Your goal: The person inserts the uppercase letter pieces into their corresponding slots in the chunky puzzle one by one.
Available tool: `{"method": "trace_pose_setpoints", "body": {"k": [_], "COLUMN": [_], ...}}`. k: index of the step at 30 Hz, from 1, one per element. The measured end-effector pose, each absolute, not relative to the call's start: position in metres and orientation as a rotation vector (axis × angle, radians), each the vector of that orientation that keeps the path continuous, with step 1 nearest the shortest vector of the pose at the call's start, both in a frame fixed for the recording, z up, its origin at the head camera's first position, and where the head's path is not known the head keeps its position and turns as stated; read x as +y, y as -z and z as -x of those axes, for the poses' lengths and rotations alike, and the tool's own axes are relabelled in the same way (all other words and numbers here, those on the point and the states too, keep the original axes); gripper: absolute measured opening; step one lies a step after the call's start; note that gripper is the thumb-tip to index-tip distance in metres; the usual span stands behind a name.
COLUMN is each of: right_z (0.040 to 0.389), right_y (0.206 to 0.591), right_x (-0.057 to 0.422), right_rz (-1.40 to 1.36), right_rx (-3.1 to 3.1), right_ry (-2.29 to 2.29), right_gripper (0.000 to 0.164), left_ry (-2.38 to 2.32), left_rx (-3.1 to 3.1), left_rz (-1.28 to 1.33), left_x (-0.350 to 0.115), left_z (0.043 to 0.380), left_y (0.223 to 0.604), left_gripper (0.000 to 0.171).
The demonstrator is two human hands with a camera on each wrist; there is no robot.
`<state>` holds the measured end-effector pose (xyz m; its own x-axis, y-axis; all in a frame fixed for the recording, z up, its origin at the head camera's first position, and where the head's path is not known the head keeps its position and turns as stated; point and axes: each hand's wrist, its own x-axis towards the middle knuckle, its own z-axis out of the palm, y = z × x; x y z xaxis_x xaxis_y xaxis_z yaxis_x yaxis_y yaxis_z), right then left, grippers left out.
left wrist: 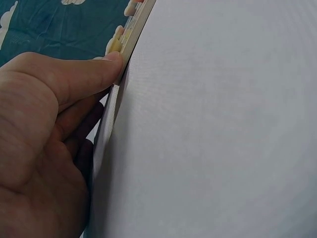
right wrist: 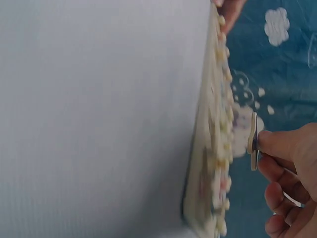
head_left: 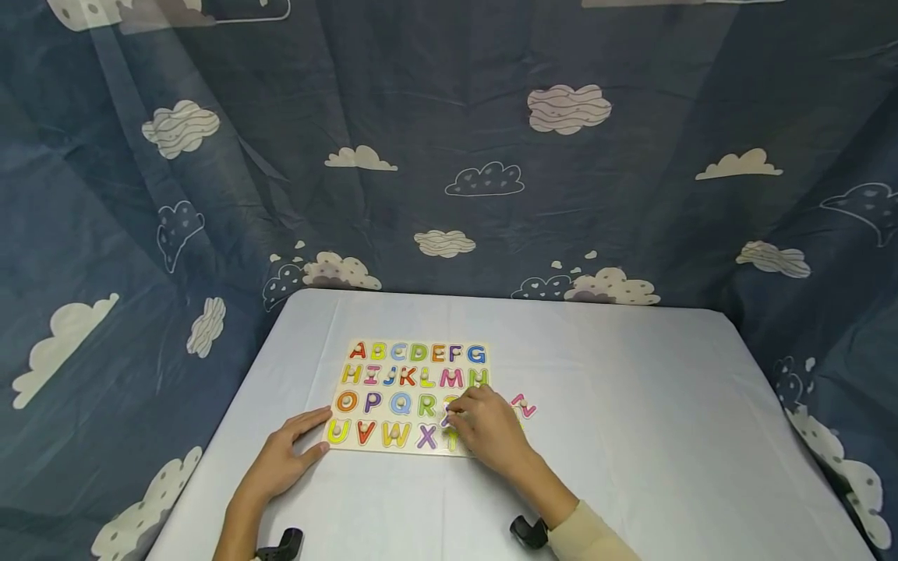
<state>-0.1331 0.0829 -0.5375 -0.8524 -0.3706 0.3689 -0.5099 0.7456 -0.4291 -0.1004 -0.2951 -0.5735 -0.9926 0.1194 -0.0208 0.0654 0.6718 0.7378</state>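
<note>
A wooden alphabet puzzle board (head_left: 414, 451) lies on the white table, with colourful knobbed letters in several rows. My left hand (head_left: 284, 456) rests at its left side, fingertips on the edge and thumb by the near corner; the left wrist view shows the thumb (left wrist: 94, 74) against that corner. Over the board's lower right part, my right hand (head_left: 491, 428) pinches a letter piece (right wrist: 254, 141) between thumb and fingers. That piece is seen edge-on in the right wrist view, raised off the board; I cannot tell which letter it is. A pink-red Z piece (head_left: 523, 405) lies just right of the board.
The white cloth-covered table (head_left: 666, 436) extends to both sides and behind the board. A dark blue curtain with cloud prints (head_left: 421, 101) hangs around its back and sides. Black wrist straps (head_left: 529, 533) show at both wrists.
</note>
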Motion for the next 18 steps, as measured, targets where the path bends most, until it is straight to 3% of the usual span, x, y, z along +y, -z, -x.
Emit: {"method": "trace_pose_setpoints", "body": {"k": [18], "right_z": [0.128], "right_y": [0.554], "right_x": [0.046], "right_rz": [-0.837], "right_rx": [-2.731], "right_ry": [-0.722], "right_gripper": [0.009], "left_ry": [-1.257], "left_rx": [2.804], "left_rz": [-0.167], "left_x": [-0.297], "left_z": [0.101], "left_y": [0.575], "left_gripper": [0.061]}}
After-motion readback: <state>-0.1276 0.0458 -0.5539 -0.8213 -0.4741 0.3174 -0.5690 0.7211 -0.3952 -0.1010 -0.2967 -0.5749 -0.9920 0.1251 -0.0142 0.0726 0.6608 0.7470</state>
